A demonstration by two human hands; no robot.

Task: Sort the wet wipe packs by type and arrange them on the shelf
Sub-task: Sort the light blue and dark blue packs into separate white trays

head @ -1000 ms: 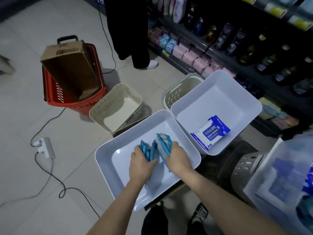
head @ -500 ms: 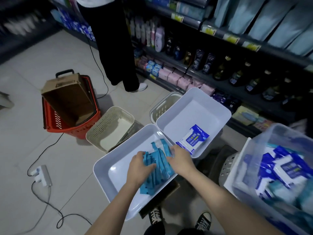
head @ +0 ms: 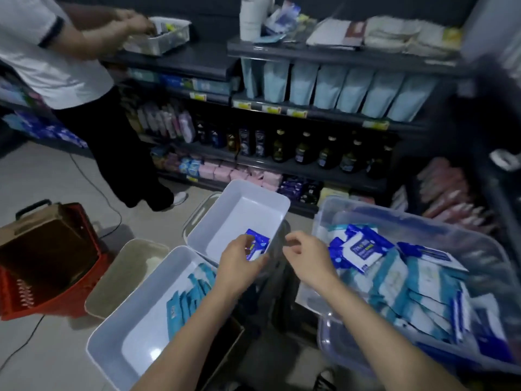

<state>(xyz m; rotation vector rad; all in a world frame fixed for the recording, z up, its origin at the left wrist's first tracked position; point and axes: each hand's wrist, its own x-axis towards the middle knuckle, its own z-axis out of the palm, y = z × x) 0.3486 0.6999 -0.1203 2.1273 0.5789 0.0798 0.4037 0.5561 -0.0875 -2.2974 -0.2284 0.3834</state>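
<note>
Over the far white bin [head: 239, 210], my left hand [head: 239, 269] curls by a blue wipe pack [head: 258, 242]; I cannot tell if it pinches it. My right hand [head: 307, 261] is loosely curled, empty, beside the clear tub [head: 320, 224] of wipe packs [head: 363, 249]. Teal packs [head: 191, 294] sit in the near bin [head: 135, 345].

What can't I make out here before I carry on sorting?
Head view:
- The left hand covers part of the dark blue pack; grip unclear.
- The left forearm hides some teal packs.
- The clear tub is cut off by the right edge.
- Pack print is blurred.
</note>
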